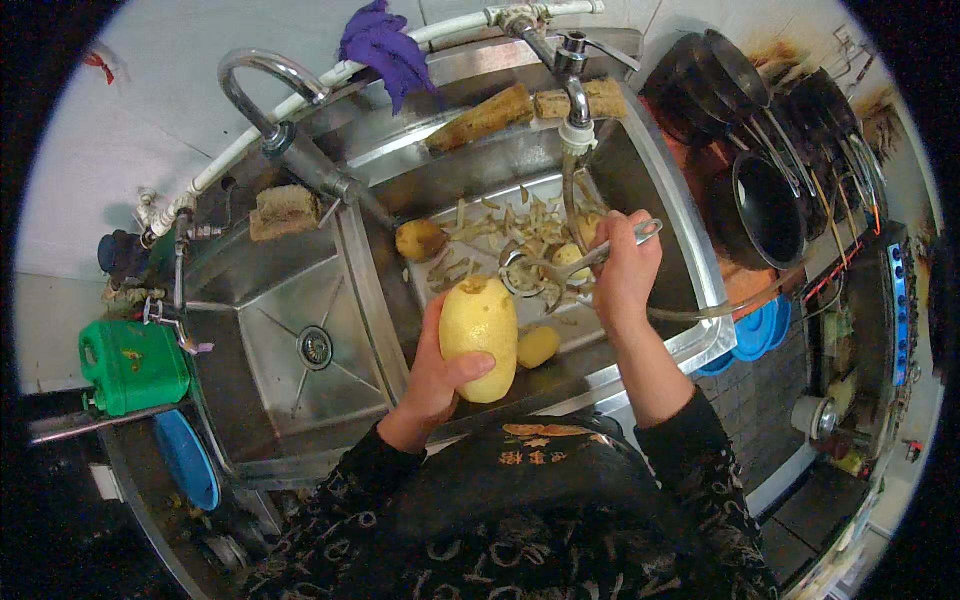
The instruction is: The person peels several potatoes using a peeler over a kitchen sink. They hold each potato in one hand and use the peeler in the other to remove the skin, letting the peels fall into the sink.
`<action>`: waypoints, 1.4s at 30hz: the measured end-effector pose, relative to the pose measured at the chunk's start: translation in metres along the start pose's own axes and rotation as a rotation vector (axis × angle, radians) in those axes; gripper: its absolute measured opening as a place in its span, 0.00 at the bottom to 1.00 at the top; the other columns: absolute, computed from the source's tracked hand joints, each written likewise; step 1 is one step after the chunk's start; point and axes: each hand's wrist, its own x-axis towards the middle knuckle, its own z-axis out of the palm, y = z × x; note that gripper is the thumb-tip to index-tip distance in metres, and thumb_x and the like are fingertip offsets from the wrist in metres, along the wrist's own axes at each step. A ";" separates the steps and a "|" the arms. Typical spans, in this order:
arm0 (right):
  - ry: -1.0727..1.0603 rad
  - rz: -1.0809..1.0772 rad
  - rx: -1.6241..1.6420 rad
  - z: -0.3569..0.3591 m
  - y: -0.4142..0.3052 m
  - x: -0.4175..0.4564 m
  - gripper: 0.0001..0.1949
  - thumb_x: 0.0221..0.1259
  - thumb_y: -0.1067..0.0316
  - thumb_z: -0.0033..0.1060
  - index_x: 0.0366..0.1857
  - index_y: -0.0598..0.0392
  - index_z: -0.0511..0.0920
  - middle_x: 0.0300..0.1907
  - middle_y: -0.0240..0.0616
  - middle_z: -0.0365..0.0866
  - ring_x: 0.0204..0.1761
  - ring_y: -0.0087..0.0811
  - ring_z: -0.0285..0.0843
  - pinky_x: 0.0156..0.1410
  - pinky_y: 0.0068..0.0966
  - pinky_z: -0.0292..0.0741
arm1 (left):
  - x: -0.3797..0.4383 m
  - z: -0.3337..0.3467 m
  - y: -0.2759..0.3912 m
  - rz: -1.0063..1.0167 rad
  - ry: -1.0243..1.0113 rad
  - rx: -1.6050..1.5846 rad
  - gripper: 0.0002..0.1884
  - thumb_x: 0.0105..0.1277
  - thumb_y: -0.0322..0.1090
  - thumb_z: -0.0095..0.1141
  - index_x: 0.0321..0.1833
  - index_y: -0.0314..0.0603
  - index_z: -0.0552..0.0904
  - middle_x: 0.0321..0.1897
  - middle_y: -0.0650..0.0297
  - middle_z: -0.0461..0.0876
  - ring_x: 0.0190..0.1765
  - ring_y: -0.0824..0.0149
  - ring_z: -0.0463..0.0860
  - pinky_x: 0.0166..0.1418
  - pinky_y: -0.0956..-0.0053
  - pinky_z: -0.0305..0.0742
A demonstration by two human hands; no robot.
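Observation:
My left hand [441, 367] holds a large peeled potato [480, 330] upright over the near side of the right sink basin [626, 172], thumb across its front. The potato's top end has a brown hollow. In my right hand [628, 270] is a metal-handled utensil [585, 261] with a hole at its handle end. Its working end is blurred against the peelings, so its kind is unclear. Potato peelings [487, 225] lie scattered over the basin floor. A brownish potato [420, 240] sits at the left wall, a pale one [538, 346] near the front, another [574, 259] beside my right hand.
A clear hose [571, 187] drops from the right faucet [576, 97] into the basin. The left basin [277, 322] has a drain and a swivel faucet [262, 67] above. Long root pieces [487, 116] rest on the back ledge. Black pans [765, 210] stand right, a green jerrycan [133, 367] left.

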 end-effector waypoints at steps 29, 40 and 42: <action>-0.066 0.113 0.234 0.024 -0.015 -0.011 0.12 0.55 0.72 0.50 0.19 0.50 0.59 0.16 0.30 0.61 0.17 0.19 0.57 0.20 0.18 0.54 | 0.001 -0.015 -0.012 -0.144 -0.340 -0.451 0.40 0.47 0.57 0.45 0.61 0.37 0.60 0.52 0.42 0.69 0.46 0.49 0.76 0.47 0.58 0.75; -0.189 0.240 0.345 0.023 -0.047 -0.021 0.13 0.58 0.69 0.48 0.19 0.48 0.57 0.15 0.27 0.58 0.16 0.18 0.52 0.19 0.16 0.52 | 0.003 -0.028 -0.005 0.126 -0.368 0.229 0.49 0.33 0.37 0.68 0.62 0.40 0.55 0.56 0.58 0.65 0.59 0.63 0.67 0.63 0.68 0.60; -0.221 0.277 0.310 0.027 -0.046 -0.029 0.12 0.59 0.67 0.48 0.20 0.48 0.58 0.15 0.27 0.58 0.16 0.18 0.52 0.20 0.16 0.52 | 0.001 -0.025 -0.006 0.183 -0.344 0.335 0.49 0.33 0.33 0.69 0.62 0.39 0.55 0.56 0.58 0.64 0.60 0.64 0.66 0.63 0.70 0.59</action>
